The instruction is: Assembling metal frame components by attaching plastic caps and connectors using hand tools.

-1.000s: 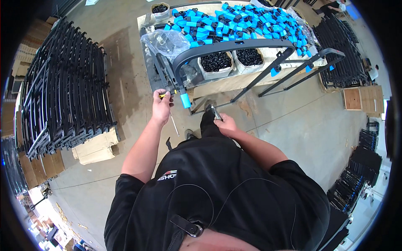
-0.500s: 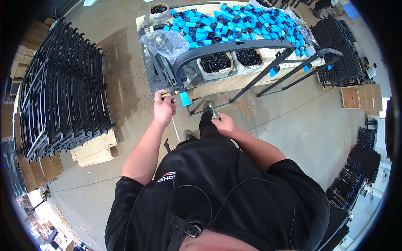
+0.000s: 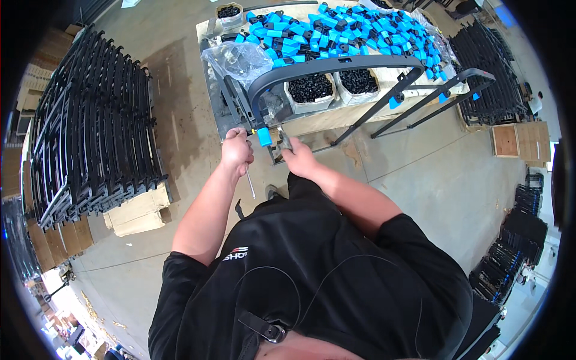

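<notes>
A bright blue plastic end cap (image 3: pixel 264 137) sits on the lower left end of a curved black metal tube frame (image 3: pixel 336 63), just beyond the near edge of a wooden-sided table (image 3: pixel 312 123). The left hand (image 3: pixel 238 147) is just left of the cap, its fingers curled tight around a thin silvery metal rod (image 3: pixel 251 183) that slants down below the fist; whether the hand touches the frame, I cannot tell. The right hand (image 3: pixel 299 158), right of the cap, is closed around a grey metallic hand tool (image 3: pixel 284 141) pointing up toward the table; its exact shape is unclear.

On the table, behind the frame's bend, two white-walled containers (image 3: pixel 313 107) hold small black parts. A clear crumpled plastic bag (image 3: pixel 245 62) lies to their left, and a heap of blue-and-black plastic pieces (image 3: pixel 348 35) spreads behind. A tall stack of black metal frames (image 3: pixel 96 126) stands on the left.
</notes>
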Tool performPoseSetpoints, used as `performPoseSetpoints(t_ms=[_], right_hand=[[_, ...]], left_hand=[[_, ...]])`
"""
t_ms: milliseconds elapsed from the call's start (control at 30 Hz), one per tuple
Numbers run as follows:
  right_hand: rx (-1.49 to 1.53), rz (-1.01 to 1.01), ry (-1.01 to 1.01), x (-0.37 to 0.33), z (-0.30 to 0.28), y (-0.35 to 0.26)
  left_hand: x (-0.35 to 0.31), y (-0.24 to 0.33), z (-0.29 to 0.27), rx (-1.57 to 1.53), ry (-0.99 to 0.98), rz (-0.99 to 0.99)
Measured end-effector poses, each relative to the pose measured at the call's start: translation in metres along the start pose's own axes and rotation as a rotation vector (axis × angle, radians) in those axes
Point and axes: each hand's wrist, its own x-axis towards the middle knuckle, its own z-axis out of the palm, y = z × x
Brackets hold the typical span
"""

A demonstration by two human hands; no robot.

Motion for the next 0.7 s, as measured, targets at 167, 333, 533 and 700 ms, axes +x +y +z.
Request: performPoseSetpoints(t_ms=[167, 333, 533, 700], right_hand=[[-0.201, -0.036, -0.083, 0.027, 0.024, -0.017], [-0.202, 0.056, -0.178, 0.029, 0.020, -0.032], [-0.194, 0.006, -0.206, 0.029, 0.024, -0.030], [-0.184, 0.094, -0.198, 0.029, 0.023, -0.031]], left_hand=[[0.001, 0.011, 0.003, 0.033, 0.001, -0.088], [0.000, -0.001, 0.005, 0.199, 0.095, 0.058], [0.003, -0.011, 0.008, 0.130, 0.148, 0.211], [-0.024, -0.030, 0.000, 0.147, 0.180, 0.069]])
